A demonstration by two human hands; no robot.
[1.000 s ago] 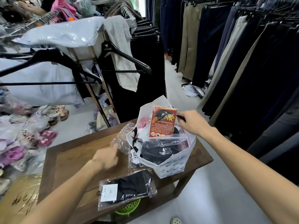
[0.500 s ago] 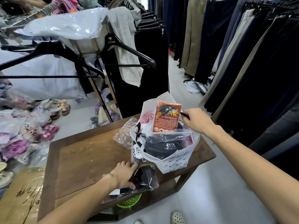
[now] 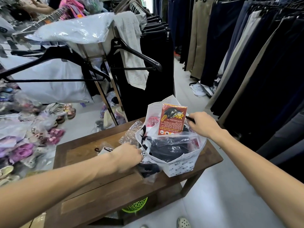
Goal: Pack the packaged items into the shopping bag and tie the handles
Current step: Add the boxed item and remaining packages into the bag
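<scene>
A white shopping bag (image 3: 181, 165) stands open on the right part of the wooden table (image 3: 85, 152). Inside it I see a clear packet of dark cloth (image 3: 166, 145) and an upright red card packet (image 3: 172, 119). My right hand (image 3: 202, 124) pinches the bag's far rim by a black handle. My left hand (image 3: 126, 155) grips a clear packet holding a black garment (image 3: 148, 170), lifted and tilted against the bag's left side; its white label end pokes out behind my wrist. A crinkled brownish packet (image 3: 131, 135) lies on the table just left of the bag.
Racks of dark and khaki trousers (image 3: 246, 55) line the right side. A rack with black hangers (image 3: 131, 51) and plastic-covered clothes stands behind the table. Bagged sandals (image 3: 24, 137) cover the floor at left. A green basket (image 3: 136, 206) sits under the table.
My left hand took hold of the black garment packet at the table's front and lifted it up toward the bag's left side. My right hand stayed on the bag's rim.
</scene>
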